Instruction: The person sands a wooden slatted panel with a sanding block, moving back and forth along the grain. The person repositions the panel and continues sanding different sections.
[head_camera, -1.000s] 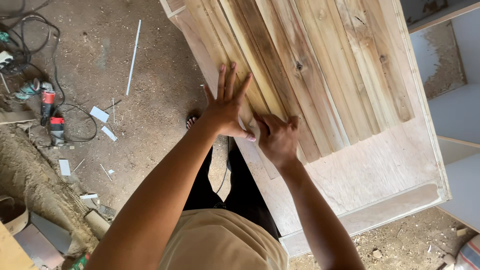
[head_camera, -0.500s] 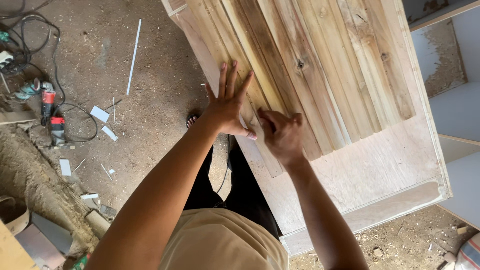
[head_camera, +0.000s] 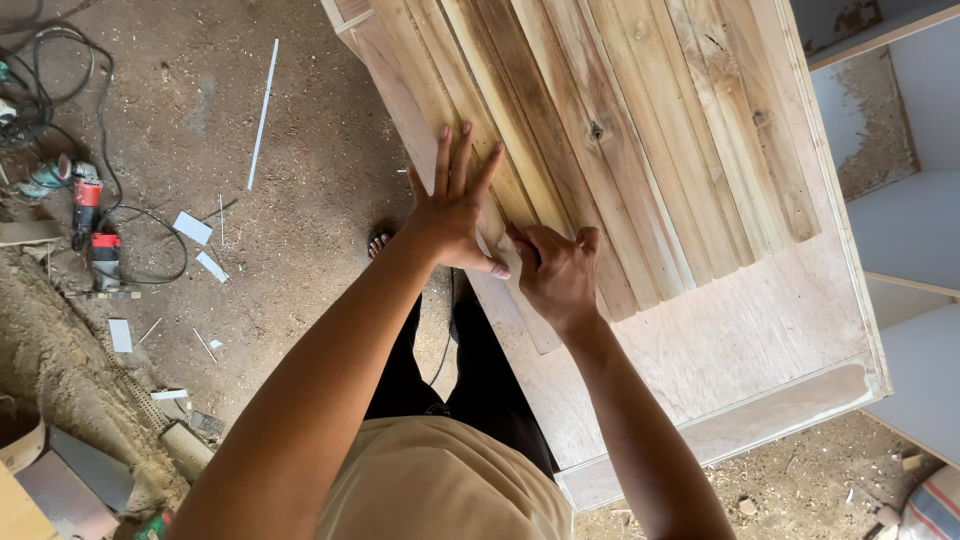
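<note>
The left hand (head_camera: 455, 215) is pressed flat on the wooden slats (head_camera: 620, 140), fingers spread and pointing away, thumb stretched out to the right along the near end of the leftmost slat. The right hand (head_camera: 555, 270) is curled shut just beside it, fingertips pinched on a small pale piece that looks like sandpaper (head_camera: 497, 258), held against the near end of that same slat; what exactly is gripped cannot be made out for certain. The two hands are touching or nearly so at the thumb.

The slats are laid side by side, running from near to far, on a plywood panel (head_camera: 760, 330), whose bare near-right part is left uncovered. A raised frame edge (head_camera: 850, 250) is seen along the right side of the panel.

Below the arms, a tan shirt (head_camera: 450, 480), dark trousers and a sandalled foot (head_camera: 380, 242) are seen. On the dusty floor (head_camera: 300, 200) to the left, red power tools (head_camera: 95, 225) with black cables (head_camera: 100, 90) are lying, with scattered white scraps (head_camera: 192, 227) and a long thin white strip (head_camera: 262, 100) near them. Sawdust is piled at the far left.
</note>
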